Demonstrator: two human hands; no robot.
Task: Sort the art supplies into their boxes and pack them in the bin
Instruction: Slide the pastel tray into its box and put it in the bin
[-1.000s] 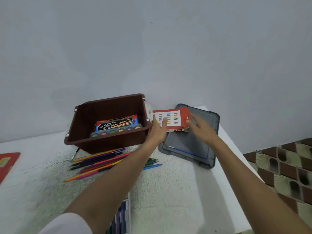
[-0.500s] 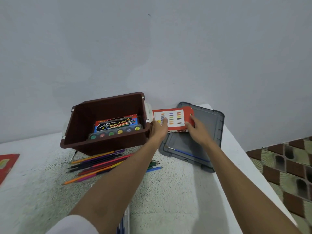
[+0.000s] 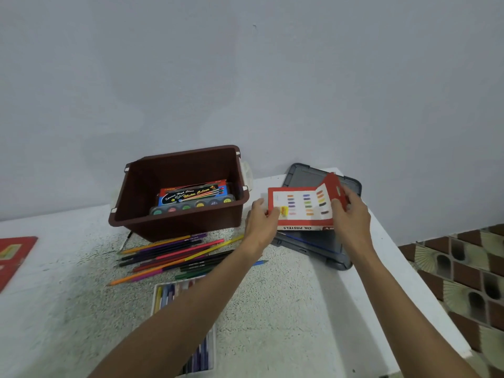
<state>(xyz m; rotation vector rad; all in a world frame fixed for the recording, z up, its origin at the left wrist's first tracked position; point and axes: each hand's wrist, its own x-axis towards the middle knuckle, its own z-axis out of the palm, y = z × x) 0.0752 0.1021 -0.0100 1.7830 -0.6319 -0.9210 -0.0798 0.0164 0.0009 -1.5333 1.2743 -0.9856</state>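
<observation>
— Where's the oil pastels box (image 3: 302, 207)?
— At three o'clock of the brown bin (image 3: 180, 225), over the grey lid (image 3: 308, 174). The left hand (image 3: 260, 222) grips its left edge, and the right hand (image 3: 350, 216) bends up the red flap (image 3: 336, 190).
— And the bin?
— A watercolour set (image 3: 193, 199) lies inside. Coloured pencils (image 3: 177, 252) lie loose on the bench (image 3: 286, 309) at its six o'clock. Nearer is a tray (image 3: 166, 294) of what may be pastels.

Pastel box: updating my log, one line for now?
left hand holds pastel box | right hand grips flap | bin: watercolours | pencils loose
</observation>
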